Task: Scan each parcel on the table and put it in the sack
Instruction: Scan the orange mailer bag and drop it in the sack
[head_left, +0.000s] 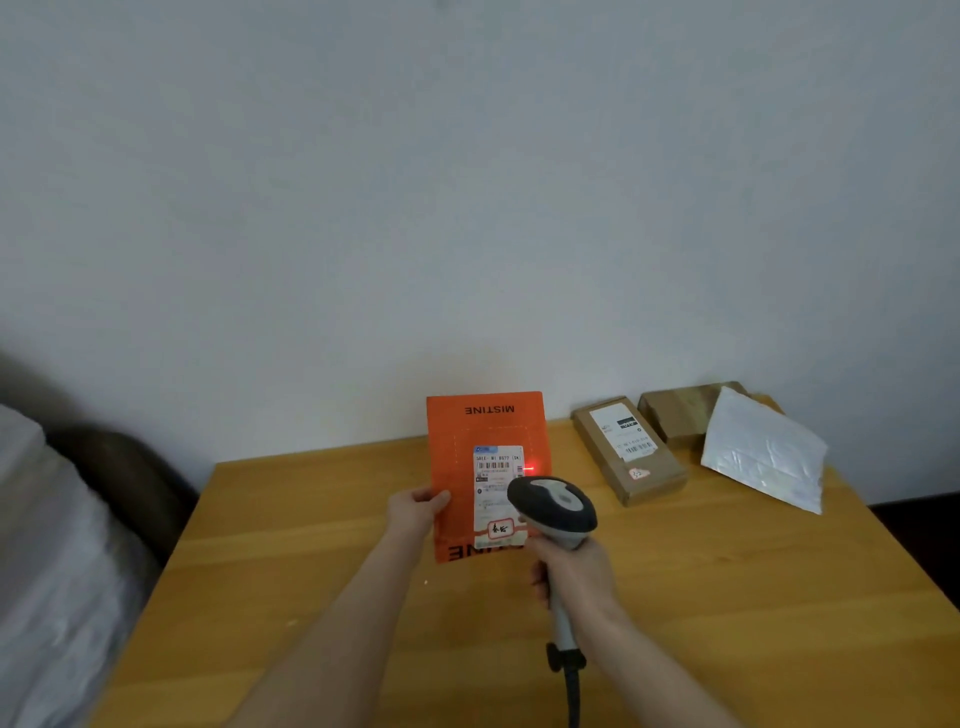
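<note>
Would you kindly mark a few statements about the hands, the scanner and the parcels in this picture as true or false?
1. The left hand holds the orange parcel by its left edge. True.
2. The right hand is empty. False: it grips the scanner by its handle.
3. The red light falls at the right edge of the label on the orange parcel. True.
4. The white mailer lies on top of the orange parcel. False: it rests tilted against a brown box at the table's far right, apart from the orange parcel.
</note>
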